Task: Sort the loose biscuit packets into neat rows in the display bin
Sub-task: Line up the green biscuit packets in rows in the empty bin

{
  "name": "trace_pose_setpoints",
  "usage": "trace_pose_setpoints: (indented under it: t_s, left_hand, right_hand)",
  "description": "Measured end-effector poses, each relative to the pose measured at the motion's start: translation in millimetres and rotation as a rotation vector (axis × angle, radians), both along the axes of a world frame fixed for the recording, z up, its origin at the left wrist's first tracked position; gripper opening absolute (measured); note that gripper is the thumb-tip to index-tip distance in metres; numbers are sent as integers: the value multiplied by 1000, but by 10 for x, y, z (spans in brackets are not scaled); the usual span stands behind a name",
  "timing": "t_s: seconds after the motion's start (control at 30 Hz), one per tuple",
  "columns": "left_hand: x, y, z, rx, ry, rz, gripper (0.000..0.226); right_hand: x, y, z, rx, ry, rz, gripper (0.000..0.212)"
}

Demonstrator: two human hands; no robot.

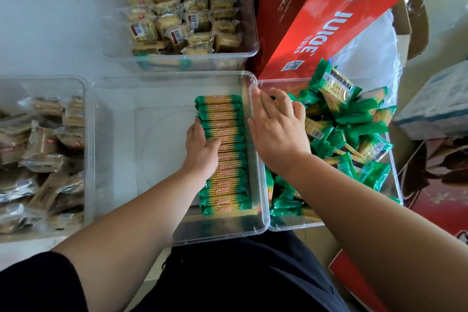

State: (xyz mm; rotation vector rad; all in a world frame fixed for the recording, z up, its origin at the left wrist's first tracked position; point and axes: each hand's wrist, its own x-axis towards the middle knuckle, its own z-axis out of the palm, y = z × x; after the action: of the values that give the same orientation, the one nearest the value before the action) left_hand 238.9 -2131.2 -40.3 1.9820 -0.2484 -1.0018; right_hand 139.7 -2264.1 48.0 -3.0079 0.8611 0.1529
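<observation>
Biscuit packets (228, 185) in green wrappers are stood in one neat row along the right wall of the clear display bin (157, 147) at frame centre. The left hand (202, 144) is pressed against the row's left ends, thumb across the tops, nothing gripped. Right of centre, the right hand (278, 126) is spread flat, holding nothing, over loose packets (354, 114) heaped in a second clear bin (298, 227).

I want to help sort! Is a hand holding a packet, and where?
Neither grips one. The left hand presses the neat row, fingers at its left ends; the right hand lies flat over the loose packets.
</observation>
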Motion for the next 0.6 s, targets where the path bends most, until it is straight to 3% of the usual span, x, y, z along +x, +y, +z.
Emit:
trace_pose_setpoints:
  t_s: [0.1, 0.17, 0.27, 0.37, 0.5, 0.6]
  left_hand:
    - [-5, 177, 61, 160, -76, -17, 68]
    - [3, 359, 111, 288, -2, 4, 86]
    - [0, 555, 243, 375, 316, -3, 69]
    - [-49, 548, 329, 306, 507, 42, 53]
    - [-120, 391, 361, 248, 565, 89, 29]
    - [-172, 358, 369, 280, 515, 56, 26]
  right_hand:
    - [-1, -15, 32, 6, 28, 4, 60]
    - [0, -9, 51, 17, 47, -5, 61]
    - [7, 6, 80, 40, 73, -11, 62]
    - [16, 21, 89, 49, 94, -17, 62]
    - [25, 26, 78, 54, 102, -21, 62]
    - [39, 39, 67, 68, 96, -31, 62]
